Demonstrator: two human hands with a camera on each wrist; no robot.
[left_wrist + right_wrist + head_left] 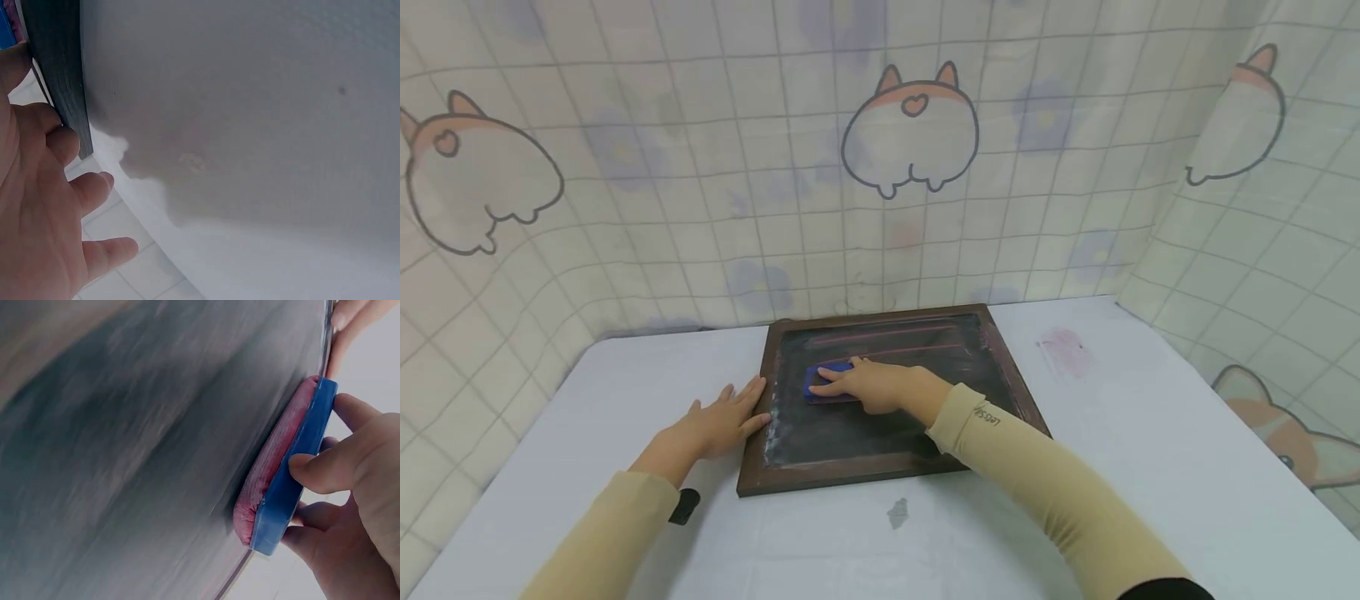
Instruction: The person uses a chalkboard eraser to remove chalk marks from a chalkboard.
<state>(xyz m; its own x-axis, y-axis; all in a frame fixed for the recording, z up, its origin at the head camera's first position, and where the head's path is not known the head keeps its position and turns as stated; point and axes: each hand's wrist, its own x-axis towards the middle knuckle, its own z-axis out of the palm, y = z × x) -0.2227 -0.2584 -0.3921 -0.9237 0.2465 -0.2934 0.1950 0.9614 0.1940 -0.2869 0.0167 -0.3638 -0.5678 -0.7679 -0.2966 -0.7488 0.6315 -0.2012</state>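
A blackboard (865,437) with a brown wooden frame (857,473) lies on the white table. My right hand (883,386) holds a blue chalkboard eraser (811,382) against the board's left half. In the right wrist view, thumb and fingers grip the eraser's blue back (284,494), and its pink pad (275,462) faces the dark surface. Reddish chalk lines (917,350) cross the upper part of the board, and whitish dust marks its left edge. My left hand (718,423) rests with spread fingers at the frame's left side, holding nothing.
Behind the board rises a checked curtain (715,208) with cartoon animal prints, which also runs along both sides of the table (1135,433). A pink smear (1066,352) marks the tabletop at right. A small grey patch (898,512) shows in front of the board.
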